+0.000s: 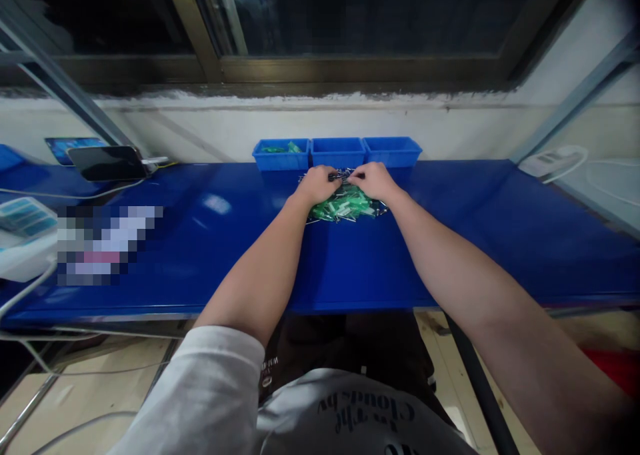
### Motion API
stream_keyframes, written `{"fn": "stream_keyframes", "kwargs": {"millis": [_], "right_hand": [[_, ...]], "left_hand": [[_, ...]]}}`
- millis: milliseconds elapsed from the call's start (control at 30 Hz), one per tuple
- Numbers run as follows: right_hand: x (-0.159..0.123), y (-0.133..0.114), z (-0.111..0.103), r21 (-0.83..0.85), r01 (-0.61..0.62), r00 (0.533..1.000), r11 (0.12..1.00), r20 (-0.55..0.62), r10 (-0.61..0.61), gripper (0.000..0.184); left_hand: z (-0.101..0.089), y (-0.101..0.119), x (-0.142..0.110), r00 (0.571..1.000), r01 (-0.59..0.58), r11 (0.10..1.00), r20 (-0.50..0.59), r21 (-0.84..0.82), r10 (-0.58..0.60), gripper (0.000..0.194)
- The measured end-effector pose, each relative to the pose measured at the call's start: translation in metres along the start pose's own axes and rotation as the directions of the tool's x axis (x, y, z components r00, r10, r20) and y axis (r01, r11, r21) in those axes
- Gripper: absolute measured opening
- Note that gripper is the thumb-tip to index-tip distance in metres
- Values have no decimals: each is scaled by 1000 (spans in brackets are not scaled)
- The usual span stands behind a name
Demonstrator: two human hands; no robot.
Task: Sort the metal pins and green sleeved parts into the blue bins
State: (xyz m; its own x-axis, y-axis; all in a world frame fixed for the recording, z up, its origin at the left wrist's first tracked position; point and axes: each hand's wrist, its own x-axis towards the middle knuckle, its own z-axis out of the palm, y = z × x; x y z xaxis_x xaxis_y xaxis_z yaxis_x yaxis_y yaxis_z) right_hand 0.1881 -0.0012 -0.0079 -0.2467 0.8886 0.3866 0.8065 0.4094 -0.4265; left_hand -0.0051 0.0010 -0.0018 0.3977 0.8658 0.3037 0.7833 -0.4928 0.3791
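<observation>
A loose pile of small pieces with green translucent handles and thin metal shafts (345,205) lies on the blue table, just in front of the bins. My left hand (320,183) rests at the pile's left far side, its fingers curled in among the metal shafts. From the right, my right hand (375,180) reaches to the same far edge, thumb and fingertips pinched together over the shafts. What either hand holds is too small to make out. The fingertips of both hands are close together but apart.
Three blue bins (337,151) stand against the wall behind the pile; the left one contains green pieces (283,148). A phone (107,163) leans at the table's left back. A white device with a cable (25,235) is at far left, a white power strip (550,161) at far right.
</observation>
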Motion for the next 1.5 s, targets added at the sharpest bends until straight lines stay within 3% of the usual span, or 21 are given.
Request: {"fn": "stream_keyframes", "kwargs": {"millis": [133, 233, 467, 667, 800, 933, 1167, 1367, 1500], "right_hand": [[0, -2, -1, -1, 36, 996, 999, -77, -36, 29], [1, -8, -1, -2, 28, 993, 1000, -118, -28, 31], [2, -20, -1, 121, -3, 993, 993, -114, 17, 41], [4, -16, 2, 274, -25, 990, 961, -123, 61, 54], [7, -15, 3, 503, -36, 980, 864, -151, 129, 59], [8, -16, 3, 623, -41, 979, 781, -133, 158, 60], [5, -15, 3, 650, 0, 988, 760, -115, 98, 49], [14, -10, 1, 651, -125, 959, 749, -114, 259, 40], [29, 3, 0, 652, -148, 948, 743, -121, 295, 49]], "left_hand": [[0, -1, 1, 999, -20, 1000, -37, -8, 20, 33], [-2, 1, -1, 991, -51, 998, -124, -48, 44, 31], [-4, 7, -2, 969, -207, 954, -183, -216, 168, 26], [-3, 5, 0, 970, -155, 965, -216, -212, 108, 22], [-1, 3, 1, 963, -132, 971, -259, -201, 77, 27], [1, 1, 1, 963, -134, 973, -255, -187, 84, 28], [1, 2, 0, 964, -169, 964, -239, -204, 119, 23], [4, -3, 4, 941, -124, 968, -336, -220, 44, 31], [5, -8, 7, 941, -63, 979, -340, -195, -7, 30]]}}
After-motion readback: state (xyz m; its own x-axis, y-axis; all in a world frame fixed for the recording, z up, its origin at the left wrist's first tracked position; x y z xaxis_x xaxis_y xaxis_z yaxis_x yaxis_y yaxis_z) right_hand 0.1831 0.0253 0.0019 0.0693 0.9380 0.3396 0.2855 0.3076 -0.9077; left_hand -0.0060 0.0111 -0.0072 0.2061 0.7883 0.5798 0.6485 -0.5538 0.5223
